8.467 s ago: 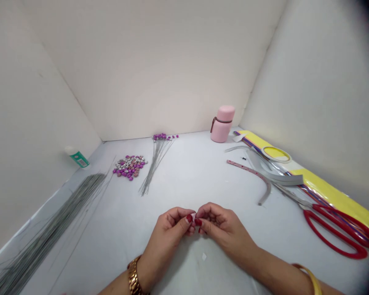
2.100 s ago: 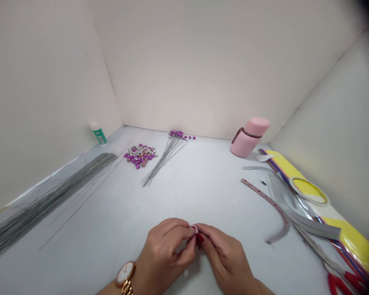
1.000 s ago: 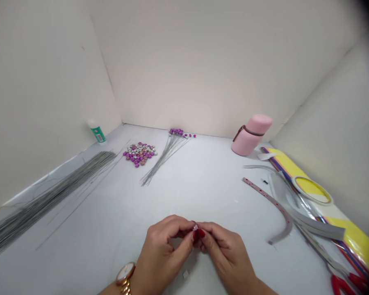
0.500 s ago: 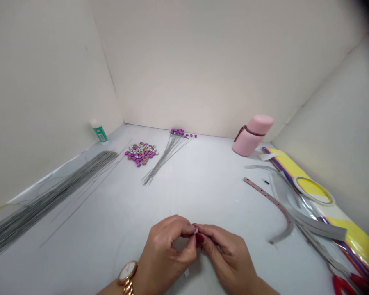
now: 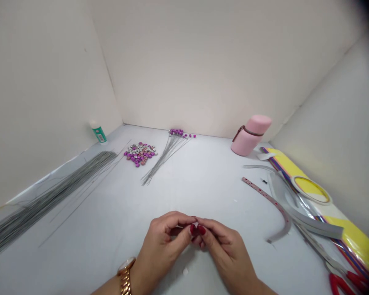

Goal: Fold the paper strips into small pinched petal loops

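My left hand [image 5: 167, 241] and my right hand [image 5: 226, 246] meet low in the middle, fingertips pressed together. Between both thumbs and forefingers they pinch a small silvery-white piece [image 5: 196, 224]; most of it is hidden, so its shape cannot be made out. A tiny white scrap [image 5: 185, 271] lies on the table below the hands. Farther off is a pile of small purple, silver and copper puffy pieces [image 5: 140, 153], like folded stars. To its right lies a bunch of thin wires [image 5: 164, 159] with purple pieces [image 5: 176, 132] at the far ends.
A long bundle of grey wires [image 5: 55, 188] runs along the left, near a glue stick [image 5: 99, 133]. A pink bottle [image 5: 251, 135] stands at the back right. On the right lie curved strips [image 5: 272, 201], a tape roll [image 5: 326, 196], yellow sheets [image 5: 353, 233] and red-handled scissors [image 5: 335, 282].
Both thumbs have come up side by side over the small piece, and the left wrist has turned slightly. The pinched piece now looks more silvery. The things on the table stay put.
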Action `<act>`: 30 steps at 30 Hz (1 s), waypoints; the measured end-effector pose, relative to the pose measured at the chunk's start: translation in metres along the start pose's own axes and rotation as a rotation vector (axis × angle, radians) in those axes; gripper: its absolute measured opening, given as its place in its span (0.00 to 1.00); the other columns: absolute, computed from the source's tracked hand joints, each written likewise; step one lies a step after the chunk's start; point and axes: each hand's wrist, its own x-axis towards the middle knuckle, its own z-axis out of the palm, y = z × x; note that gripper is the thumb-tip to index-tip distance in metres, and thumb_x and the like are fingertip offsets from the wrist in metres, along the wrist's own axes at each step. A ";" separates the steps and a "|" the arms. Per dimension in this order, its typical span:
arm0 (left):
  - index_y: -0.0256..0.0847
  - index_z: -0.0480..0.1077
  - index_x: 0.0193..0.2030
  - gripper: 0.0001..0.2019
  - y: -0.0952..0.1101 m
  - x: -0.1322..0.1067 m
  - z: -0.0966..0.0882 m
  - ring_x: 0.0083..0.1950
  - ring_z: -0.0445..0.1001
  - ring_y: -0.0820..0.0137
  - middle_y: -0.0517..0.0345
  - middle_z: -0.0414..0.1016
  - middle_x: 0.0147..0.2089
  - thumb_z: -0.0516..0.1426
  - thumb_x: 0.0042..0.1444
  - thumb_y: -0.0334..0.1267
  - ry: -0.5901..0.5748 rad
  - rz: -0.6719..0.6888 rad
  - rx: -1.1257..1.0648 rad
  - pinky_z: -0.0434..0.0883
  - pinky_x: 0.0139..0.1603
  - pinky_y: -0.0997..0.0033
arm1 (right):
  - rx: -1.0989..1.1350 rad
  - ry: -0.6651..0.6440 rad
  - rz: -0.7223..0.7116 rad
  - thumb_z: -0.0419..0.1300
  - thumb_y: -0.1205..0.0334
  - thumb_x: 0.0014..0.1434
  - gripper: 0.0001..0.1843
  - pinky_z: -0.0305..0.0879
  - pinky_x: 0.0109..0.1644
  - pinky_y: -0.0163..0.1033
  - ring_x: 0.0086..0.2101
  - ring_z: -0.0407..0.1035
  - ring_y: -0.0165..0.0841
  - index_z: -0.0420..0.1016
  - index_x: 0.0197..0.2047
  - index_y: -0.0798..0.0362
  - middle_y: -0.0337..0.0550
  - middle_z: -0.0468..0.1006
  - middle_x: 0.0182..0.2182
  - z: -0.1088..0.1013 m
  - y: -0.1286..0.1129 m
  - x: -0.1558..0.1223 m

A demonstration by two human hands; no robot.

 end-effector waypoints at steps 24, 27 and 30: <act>0.39 0.74 0.32 0.06 -0.002 -0.001 -0.002 0.30 0.74 0.73 0.58 0.77 0.28 0.56 0.52 0.27 0.077 0.153 0.197 0.70 0.32 0.77 | 0.335 0.027 0.261 0.61 0.59 0.53 0.07 0.62 0.28 0.28 0.23 0.66 0.25 0.75 0.30 0.54 0.37 0.74 0.20 0.001 -0.001 0.004; 0.38 0.74 0.34 0.06 -0.002 -0.002 -0.001 0.31 0.74 0.73 0.57 0.77 0.29 0.56 0.52 0.27 0.066 0.158 0.212 0.70 0.34 0.77 | 0.391 0.023 0.281 0.60 0.60 0.53 0.07 0.62 0.27 0.27 0.23 0.66 0.25 0.75 0.30 0.54 0.37 0.74 0.20 0.001 0.000 0.004; 0.38 0.73 0.35 0.06 0.000 -0.003 -0.001 0.32 0.74 0.72 0.56 0.77 0.31 0.56 0.52 0.27 0.027 0.127 0.231 0.71 0.35 0.76 | 0.373 0.037 0.283 0.61 0.60 0.52 0.06 0.62 0.28 0.27 0.24 0.67 0.25 0.75 0.31 0.54 0.38 0.75 0.21 0.001 0.000 0.004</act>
